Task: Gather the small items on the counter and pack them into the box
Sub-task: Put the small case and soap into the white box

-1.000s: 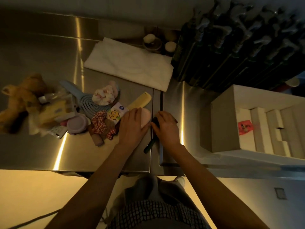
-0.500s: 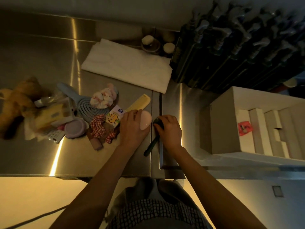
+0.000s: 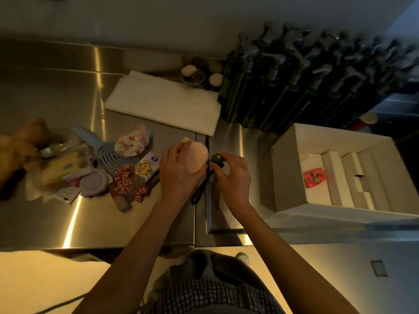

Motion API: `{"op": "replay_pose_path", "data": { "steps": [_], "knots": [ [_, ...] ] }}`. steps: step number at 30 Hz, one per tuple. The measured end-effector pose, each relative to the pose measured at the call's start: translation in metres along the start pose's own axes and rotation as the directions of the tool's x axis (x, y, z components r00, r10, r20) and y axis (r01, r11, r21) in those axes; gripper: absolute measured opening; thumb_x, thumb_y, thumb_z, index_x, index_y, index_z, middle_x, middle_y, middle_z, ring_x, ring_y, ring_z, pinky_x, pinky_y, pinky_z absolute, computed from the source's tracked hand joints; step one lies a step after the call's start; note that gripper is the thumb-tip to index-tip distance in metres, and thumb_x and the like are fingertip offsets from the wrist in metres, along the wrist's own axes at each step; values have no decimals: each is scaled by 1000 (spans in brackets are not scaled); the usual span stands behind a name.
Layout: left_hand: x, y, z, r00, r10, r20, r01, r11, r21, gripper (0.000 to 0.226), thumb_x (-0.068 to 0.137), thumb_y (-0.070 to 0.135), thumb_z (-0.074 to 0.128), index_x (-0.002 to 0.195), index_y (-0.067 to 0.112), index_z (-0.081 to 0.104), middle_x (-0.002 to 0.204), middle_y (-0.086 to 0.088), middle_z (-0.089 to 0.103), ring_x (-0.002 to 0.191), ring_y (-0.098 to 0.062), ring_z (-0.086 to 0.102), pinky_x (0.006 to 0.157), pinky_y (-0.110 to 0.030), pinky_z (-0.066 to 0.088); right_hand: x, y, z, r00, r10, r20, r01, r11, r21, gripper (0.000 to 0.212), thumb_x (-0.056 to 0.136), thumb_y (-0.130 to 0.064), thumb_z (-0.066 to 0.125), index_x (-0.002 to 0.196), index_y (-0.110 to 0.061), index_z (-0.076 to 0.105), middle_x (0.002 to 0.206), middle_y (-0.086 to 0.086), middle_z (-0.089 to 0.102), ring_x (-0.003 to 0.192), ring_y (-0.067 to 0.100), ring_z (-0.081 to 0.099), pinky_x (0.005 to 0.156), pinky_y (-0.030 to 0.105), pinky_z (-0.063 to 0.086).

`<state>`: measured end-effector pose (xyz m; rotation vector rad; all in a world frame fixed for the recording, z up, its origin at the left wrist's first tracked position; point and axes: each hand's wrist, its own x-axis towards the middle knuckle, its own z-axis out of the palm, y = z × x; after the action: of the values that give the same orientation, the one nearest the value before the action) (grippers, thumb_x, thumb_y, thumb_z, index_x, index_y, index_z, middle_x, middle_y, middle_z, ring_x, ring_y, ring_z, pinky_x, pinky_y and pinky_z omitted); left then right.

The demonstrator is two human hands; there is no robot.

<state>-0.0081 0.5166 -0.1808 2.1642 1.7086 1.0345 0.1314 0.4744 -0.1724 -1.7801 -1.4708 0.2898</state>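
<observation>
Box (image 3: 288,152) sits open at the counter's (image 3: 56,91) right end, well apart from both hands, with a red packet (image 3: 314,177) lying inside among white dividers. Left hand (image 3: 179,173) curls its fingers round a pink oval (image 3: 198,159), lifted just above the seam in the steel. Right hand (image 3: 233,175) pinches the green head of a dark-handled brush (image 3: 205,182) between thumb and fingertips, touching distance from the oval. A yellow comb (image 3: 184,140) peeks out behind the left hand. Further left lie a cartoon tissue pack (image 3: 146,166), a checked scrunchie (image 3: 124,177), a floral scrunchie (image 3: 131,143), a blue hairbrush (image 3: 106,152), a lilac lid (image 3: 95,183) and a teddy (image 3: 20,146). A folded cloth (image 3: 163,103) lies behind, beside dark pump bottles (image 3: 294,82).
</observation>
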Motion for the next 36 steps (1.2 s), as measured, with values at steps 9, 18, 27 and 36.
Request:
{"op": "replay_pose_path", "data": {
  "steps": [9, 18, 27, 36],
  "knots": [
    [35, 78, -22, 992, 9, -127, -15, 999, -46, 67, 74, 53, 62, 129, 15, 54, 119, -3, 52, 108, -18, 43, 97, -6, 20, 35, -33, -88, 964, -185, -193, 213, 967, 138, 31, 84, -29, 66, 112, -14, 64, 101, -9, 59, 99, 6, 52, 84, 5, 36],
    [66, 192, -30, 978, 42, -203, -29, 997, 67, 77, 74, 60, 53, 135, 14, 47, 126, -6, 51, 112, -20, 42, 93, 4, 2, 81, -25, -220, 884, -350, -311, 419, 887, 194, 34, 83, -30, 68, 113, -14, 65, 100, -9, 60, 97, 10, 58, 82, 15, 45],
    [38, 300, 29, 958, 114, -262, -128, 991, -38, 75, 70, 47, 72, 132, 11, 51, 124, -10, 54, 110, -25, 46, 89, -20, 31, 86, 60, -323, 908, -289, -305, 373, 888, 268, 34, 83, -37, 64, 115, -25, 61, 102, -28, 54, 102, -2, 56, 87, 20, 48],
    [-8, 348, 100, 998, 67, 0, -66, 987, -144, 75, 70, 38, 81, 135, 16, 48, 129, -5, 49, 116, -20, 41, 89, -27, 32, 65, 168, -360, 976, -145, -164, 190, 932, 309, 31, 84, -31, 69, 114, -26, 63, 107, -12, 64, 105, 8, 58, 89, 36, 51]
  ]
}}
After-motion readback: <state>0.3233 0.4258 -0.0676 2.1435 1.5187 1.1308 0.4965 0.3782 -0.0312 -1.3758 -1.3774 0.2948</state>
